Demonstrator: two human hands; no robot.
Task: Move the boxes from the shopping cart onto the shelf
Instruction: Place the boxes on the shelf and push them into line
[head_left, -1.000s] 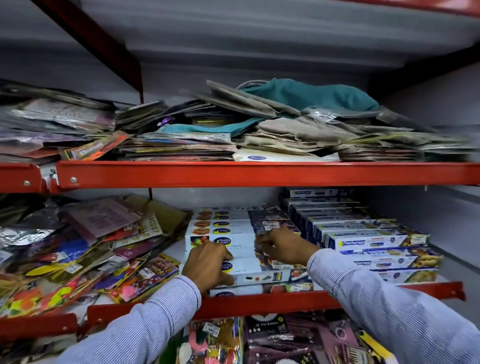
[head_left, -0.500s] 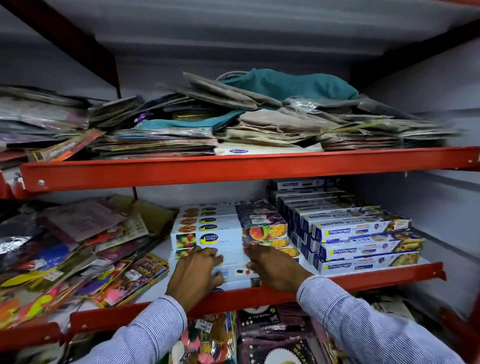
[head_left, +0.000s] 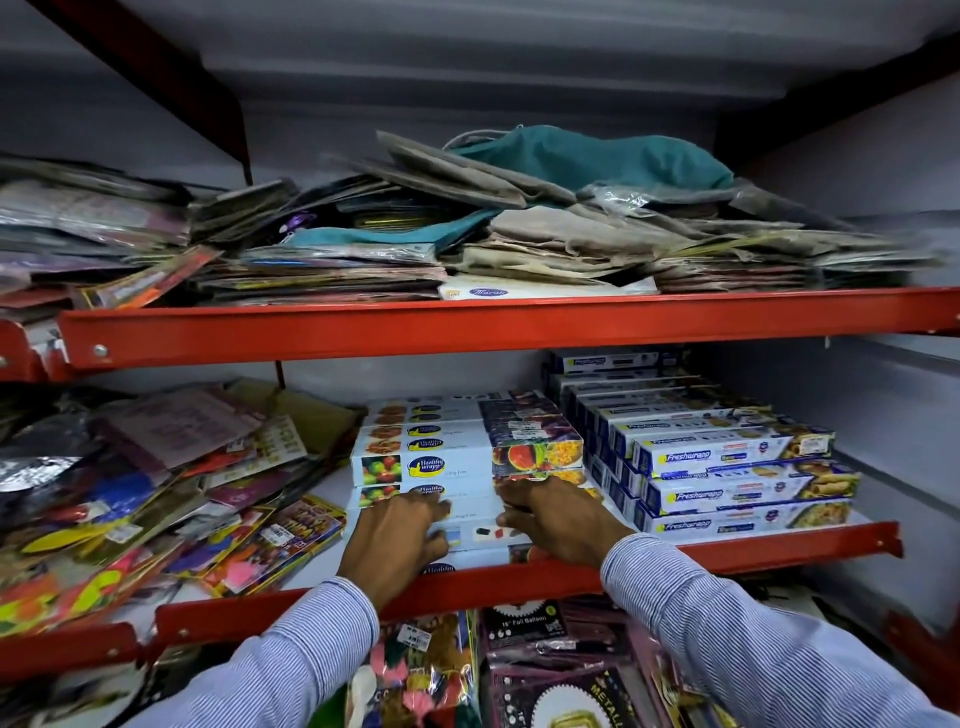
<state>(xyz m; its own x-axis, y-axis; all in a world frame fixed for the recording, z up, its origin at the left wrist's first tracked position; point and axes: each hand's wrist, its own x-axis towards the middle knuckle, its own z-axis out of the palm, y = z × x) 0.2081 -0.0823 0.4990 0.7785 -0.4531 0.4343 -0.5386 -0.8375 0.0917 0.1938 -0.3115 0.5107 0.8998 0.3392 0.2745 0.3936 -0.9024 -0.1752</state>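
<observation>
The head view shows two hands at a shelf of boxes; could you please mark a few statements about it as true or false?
1. Both hands rest on the white boxes in the middle of the shelf. True: the left hand and right hand lie flat on the lower boxes of that stack.
2. The blue boxes stand left of the white stack. False: they are to its right.
3. The right hand holds a box in the air. False: it presses on the stacked boxes.
4. A teal cloth lies on top of the pile on the upper shelf. True.
5. The shopping cart is in view. False: no cart shows.
</observation>
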